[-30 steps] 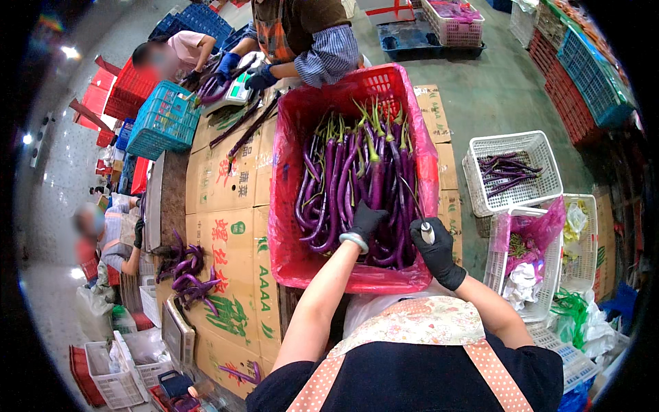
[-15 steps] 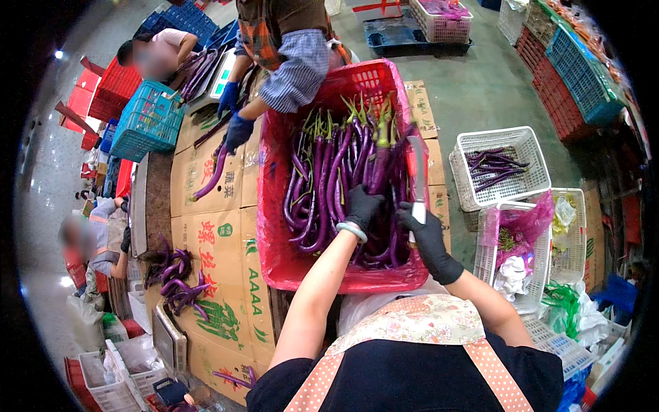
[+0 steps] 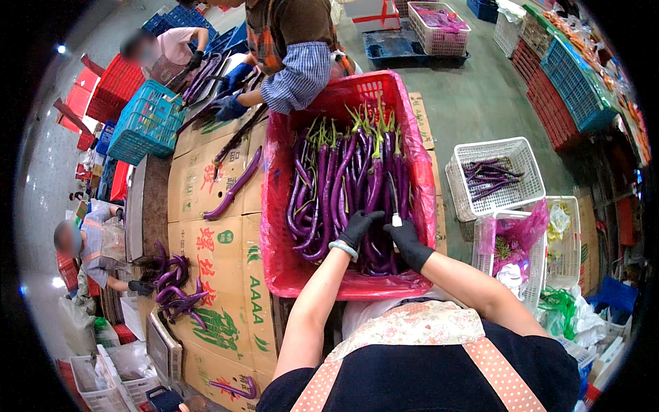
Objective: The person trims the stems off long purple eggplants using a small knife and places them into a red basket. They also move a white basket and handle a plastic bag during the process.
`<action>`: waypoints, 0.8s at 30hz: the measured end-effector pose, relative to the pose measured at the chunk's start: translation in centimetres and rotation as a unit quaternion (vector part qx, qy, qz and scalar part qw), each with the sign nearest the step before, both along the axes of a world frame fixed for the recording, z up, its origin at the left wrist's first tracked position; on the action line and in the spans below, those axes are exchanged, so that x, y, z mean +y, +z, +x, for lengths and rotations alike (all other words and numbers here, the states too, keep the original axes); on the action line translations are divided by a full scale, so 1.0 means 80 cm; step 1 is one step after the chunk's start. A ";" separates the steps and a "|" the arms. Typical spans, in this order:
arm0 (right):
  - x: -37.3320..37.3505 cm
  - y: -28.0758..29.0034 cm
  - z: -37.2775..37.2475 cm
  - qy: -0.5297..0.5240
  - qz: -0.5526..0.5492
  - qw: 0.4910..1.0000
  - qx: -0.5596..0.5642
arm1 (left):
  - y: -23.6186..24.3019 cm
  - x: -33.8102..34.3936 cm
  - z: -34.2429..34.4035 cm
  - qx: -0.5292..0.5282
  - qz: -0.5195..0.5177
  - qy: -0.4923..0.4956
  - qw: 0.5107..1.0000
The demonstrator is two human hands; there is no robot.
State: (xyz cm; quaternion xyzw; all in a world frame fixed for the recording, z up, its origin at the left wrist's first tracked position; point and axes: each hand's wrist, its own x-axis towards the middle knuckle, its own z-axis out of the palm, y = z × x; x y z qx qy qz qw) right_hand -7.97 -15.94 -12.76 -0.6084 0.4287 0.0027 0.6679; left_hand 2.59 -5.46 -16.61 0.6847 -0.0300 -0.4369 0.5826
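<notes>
A red crate (image 3: 276, 206) lined with pink plastic film stands in front of me, packed with long purple eggplants (image 3: 336, 185), most with their green stems toward the far side. My left hand (image 3: 361, 228), in a black glove, is closed round the near end of an eggplant (image 3: 375, 182) in the crate. Beside it, my black-gloved right hand (image 3: 410, 242) grips the white handle of a knife (image 3: 397, 220). The knife's blade points away from me, down among the eggplants at the right side.
A co-worker in striped sleeves (image 3: 302, 72) handles eggplants at the far left with blue gloves. Cardboard (image 3: 206, 185) covers the table, with loose eggplants (image 3: 180, 288) on it. A white basket (image 3: 495, 147) holding eggplants stands on the right. Two other people work at the left.
My right hand has brought the knife down and left into the crate; its blade stood upright at the right rim before. The co-worker let go of an eggplant, now lying on the cardboard.
</notes>
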 end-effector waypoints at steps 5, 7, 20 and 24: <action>-0.008 -0.009 0.006 0.084 0.075 0.992 -0.063 | 0.007 0.019 0.016 0.106 -0.117 0.026 0.987; -0.012 -0.018 0.009 0.085 0.103 0.989 -0.067 | 0.009 0.019 0.015 0.158 -0.144 0.024 0.976; 0.030 0.154 0.001 0.140 -0.160 0.933 -0.292 | 0.176 0.071 0.021 -0.088 -0.144 -0.121 0.978; 0.103 0.197 -0.017 0.214 -0.221 0.884 -0.353 | 0.275 0.137 0.001 -0.032 -0.201 0.056 0.978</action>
